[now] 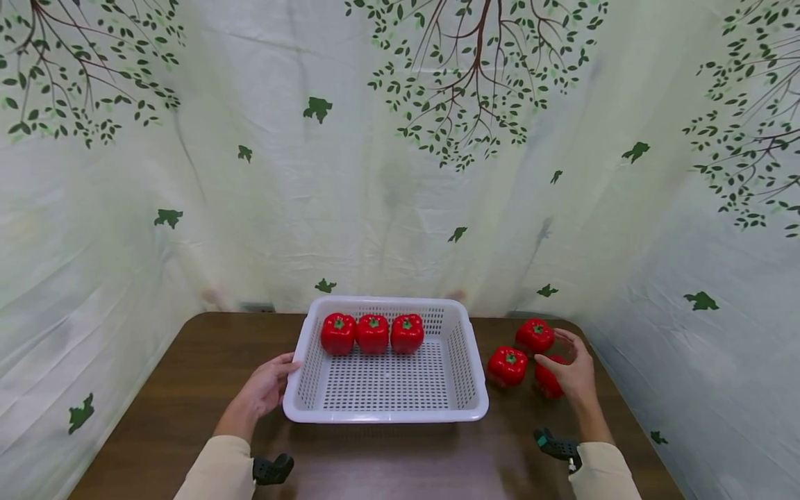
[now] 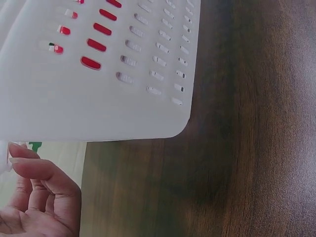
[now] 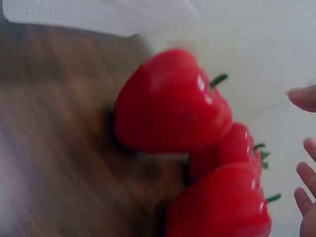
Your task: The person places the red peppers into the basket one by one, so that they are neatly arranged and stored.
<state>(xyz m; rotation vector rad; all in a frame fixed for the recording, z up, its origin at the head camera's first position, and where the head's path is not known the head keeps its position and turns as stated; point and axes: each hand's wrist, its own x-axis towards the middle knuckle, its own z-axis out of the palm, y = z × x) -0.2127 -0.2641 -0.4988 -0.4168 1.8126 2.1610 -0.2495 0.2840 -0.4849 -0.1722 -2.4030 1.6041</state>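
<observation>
A white plastic basket [image 1: 387, 417] with slotted walls stands on the table, three red bell peppers [image 1: 372, 335] in a row along its far side. My left hand [image 1: 267, 389] pinches the basket's left rim between thumb and fingers; the left wrist view has these fingers [image 2: 47, 173] at the rim's edge. To the right of the basket, three more red bell peppers [image 1: 507, 366] sit close together. Over the rightmost of these my right hand [image 1: 573, 368] hovers with thumb and fingers spread, partly hiding that pepper [image 1: 547, 380]. In the right wrist view its fingertips [image 3: 305, 98] are apart from the peppers [image 3: 173, 106].
The dark brown wooden table [image 1: 369, 462] extends in front of the basket. Behind and on both sides hangs a pale curtain [image 1: 387, 208] printed with branches and green leaves. The table's far edge runs close behind the basket.
</observation>
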